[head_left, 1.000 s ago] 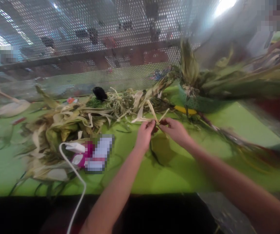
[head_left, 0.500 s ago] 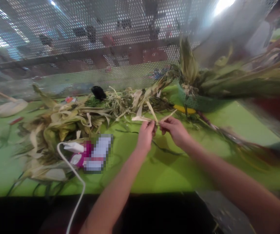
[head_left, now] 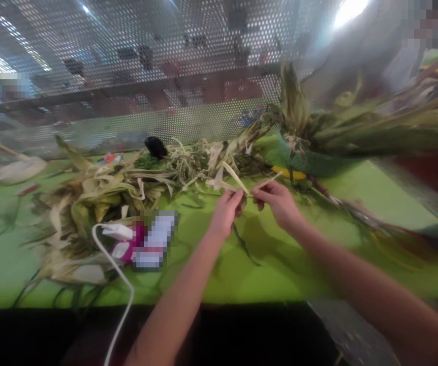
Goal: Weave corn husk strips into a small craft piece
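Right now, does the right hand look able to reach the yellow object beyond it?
Probably yes: the yellow object lies just beyond the right hand, though its fingers would first need to release the pale strip.

The broad pale strip [head_left: 216,181] is flat and dry, with a forked outline, and extends leftward from the fingertips of the left hand [head_left: 228,206]. The narrow cream strip [head_left: 235,177] is straight and slants up and leftward from between the hands. The thin pale strip [head_left: 270,180] is pinched in the right hand [head_left: 274,201], free end up and rightward. The dark strand [head_left: 245,244] curves loosely below the left hand — apparently hanging, though blur obscures its attachment
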Action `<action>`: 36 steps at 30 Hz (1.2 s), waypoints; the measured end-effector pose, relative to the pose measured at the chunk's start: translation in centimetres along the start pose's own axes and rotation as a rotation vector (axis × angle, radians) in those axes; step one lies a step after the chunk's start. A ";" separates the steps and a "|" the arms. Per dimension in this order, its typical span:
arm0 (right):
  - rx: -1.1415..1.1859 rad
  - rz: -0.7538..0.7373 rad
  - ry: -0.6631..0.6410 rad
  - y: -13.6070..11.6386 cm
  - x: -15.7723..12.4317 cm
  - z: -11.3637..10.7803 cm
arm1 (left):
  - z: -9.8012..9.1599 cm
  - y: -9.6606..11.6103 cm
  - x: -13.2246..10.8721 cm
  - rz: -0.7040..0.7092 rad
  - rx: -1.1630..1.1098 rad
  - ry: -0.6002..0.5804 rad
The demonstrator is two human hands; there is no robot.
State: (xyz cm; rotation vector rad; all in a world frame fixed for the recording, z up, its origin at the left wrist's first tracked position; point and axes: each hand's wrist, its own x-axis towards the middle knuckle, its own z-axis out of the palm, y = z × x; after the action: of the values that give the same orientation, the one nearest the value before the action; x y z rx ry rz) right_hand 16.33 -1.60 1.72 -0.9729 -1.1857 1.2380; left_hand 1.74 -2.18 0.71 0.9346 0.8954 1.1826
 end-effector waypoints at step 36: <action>-0.077 0.022 0.029 -0.5 0.7 -0.9 | 0.1 -0.2 -0.3 0.114 0.401 -0.258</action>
State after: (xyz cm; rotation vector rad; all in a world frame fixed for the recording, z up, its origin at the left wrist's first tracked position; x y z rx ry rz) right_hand 17.28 -0.92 2.12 -1.0602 -1.2101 1.1986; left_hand 1.90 -2.47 0.59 1.4438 0.8929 0.9637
